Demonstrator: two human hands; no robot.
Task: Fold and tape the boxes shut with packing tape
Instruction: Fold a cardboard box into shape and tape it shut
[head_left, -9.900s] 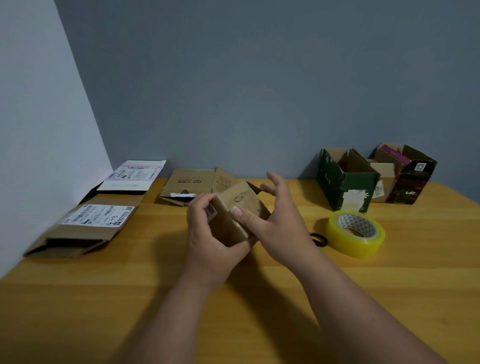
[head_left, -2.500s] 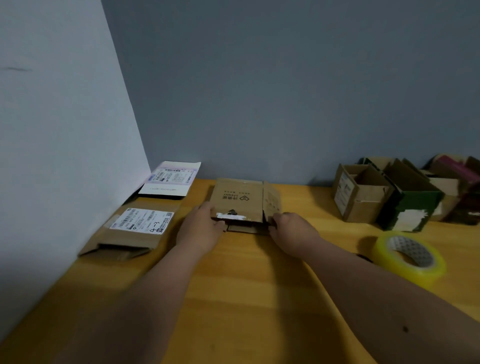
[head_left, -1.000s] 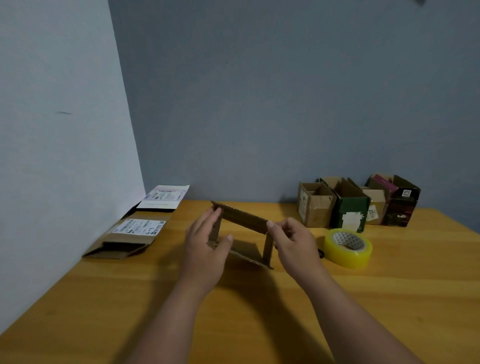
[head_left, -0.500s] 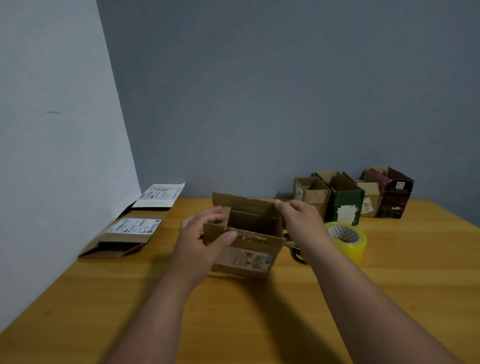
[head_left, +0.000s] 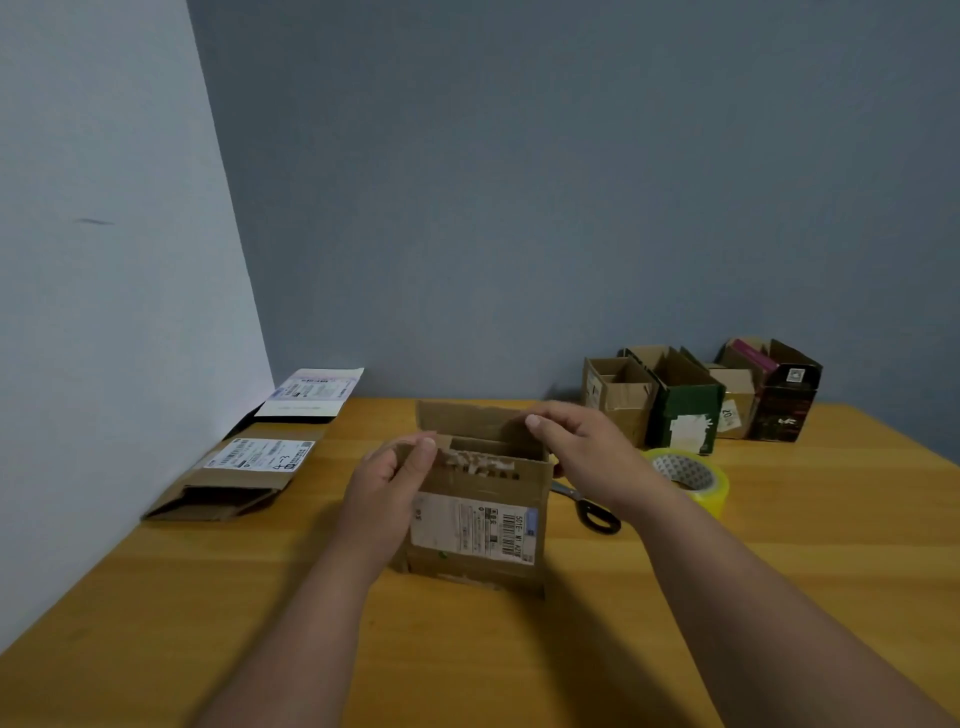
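The brown corrugated box (head_left: 475, 519) now stands upright — left hand (head_left: 387, 488) grips its near-left corner, right hand (head_left: 587, 452) pinches the far flap — on a yellow wooden table (head_left: 779, 571), grey walls behind.

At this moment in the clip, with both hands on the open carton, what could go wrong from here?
1. The brown box stands open-topped, steadied only at its rim by the left hand and right hand; pressing flaps down may skew or tip it.
2. The tape roll and scissors lie under the right forearm; a reach could knock them.
3. The near top edge looks torn, so tape may bond poorly there.
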